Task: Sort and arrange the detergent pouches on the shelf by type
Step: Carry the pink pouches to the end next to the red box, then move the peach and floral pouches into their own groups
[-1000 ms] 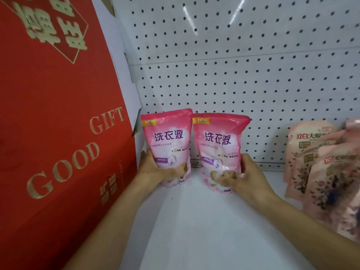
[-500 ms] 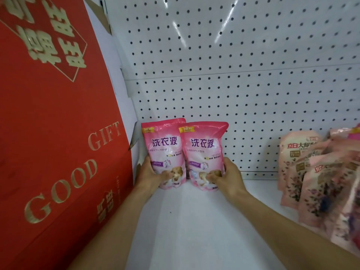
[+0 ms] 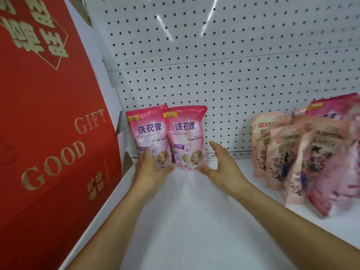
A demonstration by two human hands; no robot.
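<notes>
Pink glossy plastic marks the two detergent pouches we see standing upright at the back of the white shelf (image 3: 185, 221), against the white perforated back panel (image 3: 214, 84). The left pink pouch (image 3: 148, 131) and the right pink pouch (image 3: 186, 133) stand side by side, the right one overlapping the left one's edge. Both carry purple Chinese lettering and a yellow "NEW" tag at the top corner.

The left hand (image 3: 152, 170) lies at the foot of the left pouch; its fingers are loosely bent against the pouch's lower front, and we cannot tell whether they grip it or only touch it. The right hand (image 3: 220, 164) is spread wide beside the right pouch, fingers straight and thumb near the pouch's lower corner, holding nothing.

Just left of the pouches stands a large red cardboard gift box (image 3: 48, 123) with gold "GOOD GIFT" lettering. Well apart on the right, we see a row of pale pink flower-printed pouches (image 3: 282, 152) leaning together, with a brighter pink pouch (image 3: 331, 106) behind them.
</notes>
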